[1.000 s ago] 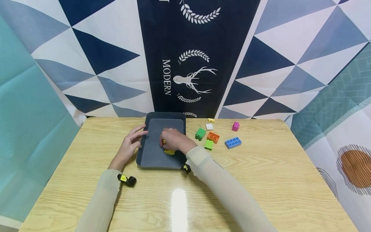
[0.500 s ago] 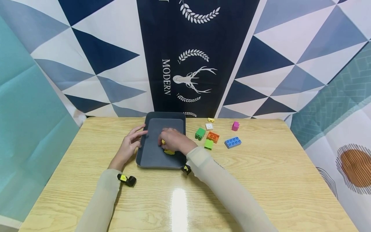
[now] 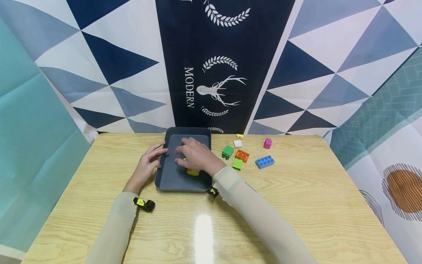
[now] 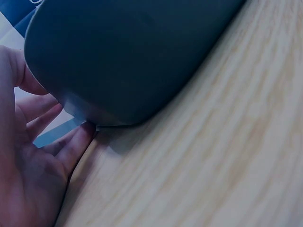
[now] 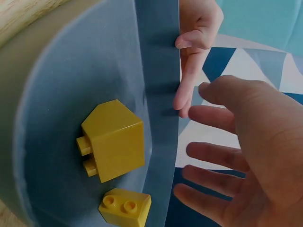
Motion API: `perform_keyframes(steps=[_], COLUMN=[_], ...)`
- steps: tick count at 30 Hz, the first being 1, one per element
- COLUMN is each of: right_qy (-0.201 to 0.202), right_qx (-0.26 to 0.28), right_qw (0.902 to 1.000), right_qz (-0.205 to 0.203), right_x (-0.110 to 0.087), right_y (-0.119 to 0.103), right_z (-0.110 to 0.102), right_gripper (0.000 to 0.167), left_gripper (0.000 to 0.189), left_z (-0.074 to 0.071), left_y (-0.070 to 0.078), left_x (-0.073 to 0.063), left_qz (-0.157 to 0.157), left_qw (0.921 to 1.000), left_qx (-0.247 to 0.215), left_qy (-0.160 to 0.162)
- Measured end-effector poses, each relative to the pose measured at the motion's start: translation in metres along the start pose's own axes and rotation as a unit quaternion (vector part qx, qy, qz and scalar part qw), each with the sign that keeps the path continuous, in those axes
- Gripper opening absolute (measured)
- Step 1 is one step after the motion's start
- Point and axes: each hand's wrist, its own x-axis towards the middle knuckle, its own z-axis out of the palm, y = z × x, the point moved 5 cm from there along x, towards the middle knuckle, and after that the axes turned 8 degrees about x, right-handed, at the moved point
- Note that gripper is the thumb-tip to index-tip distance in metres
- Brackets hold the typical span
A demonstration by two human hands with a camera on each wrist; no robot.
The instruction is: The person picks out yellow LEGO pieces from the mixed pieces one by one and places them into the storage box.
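My left hand point(image 3: 146, 168) rests against the left side of the dark grey tray point(image 3: 171, 181), fingertips on its rim and fairly straight. Over the tray hovers my right hand point(image 3: 197, 156), its fingers spread with nothing between them. Beneath it, two yellow toy building bricks lie in the tray. The right wrist view shows the larger, slant-topped brick point(image 5: 118, 142) on its side, studs pointing left, and the smaller two-stud brick point(image 5: 125, 208) close by. In the left wrist view, the left fingers point(image 4: 78, 144) touch the tray's outer wall point(image 4: 118, 61).
Right of the tray lie a dark green brick point(image 3: 227, 151), an orange brick point(image 3: 242, 156), a lime brick point(image 3: 237, 164), a white tile point(image 3: 238, 144), a small yellow piece point(image 3: 240, 136), a magenta brick point(image 3: 267, 143) and a blue brick point(image 3: 265, 162). A patterned cloth backdrop point(image 3: 138, 91) stands behind the table.
The right hand's fingers have spread and let go of a yellow brick, which stays in the tray. The left hand has kept its place at the rim.
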Motion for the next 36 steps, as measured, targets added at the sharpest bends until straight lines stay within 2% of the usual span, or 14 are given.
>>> perform_keyframes(steps=[5, 10, 14, 25, 36], right_qy=[0.045, 0.099, 0.121, 0.115, 0.108], right_qx=[-0.009, -0.02, -0.034, -0.046, -0.036], right_qw=[0.9986, 0.9932, 0.99, 0.9913, 0.9935], right_qz=[-0.025, -0.058, -0.064, -0.044, -0.01], right_x=[-0.001, -0.003, -0.004, -0.005, -0.01], right_y=[-0.003, -0.005, -0.005, 0.001, 0.018], right_z=[-0.005, -0.01, -0.011, -0.011, -0.013], right_gripper=[0.041, 0.037, 0.037, 0.038, 0.035], left_gripper=[0.057, 0.057, 0.057, 0.056, 0.058], left_z=[-0.001, 0.0, 0.0, -0.001, 0.0], left_y=[0.002, 0.002, 0.001, 0.003, 0.004], left_x=[0.0, 0.0, 0.0, -0.001, -0.001], left_qz=[0.001, 0.003, 0.002, 0.001, 0.002], left_qw=[1.0, 1.0, 1.0, 1.0, 1.0], left_qx=[0.003, 0.0, 0.001, 0.0, 0.004], left_qy=[-0.001, -0.003, -0.003, 0.0, 0.0])
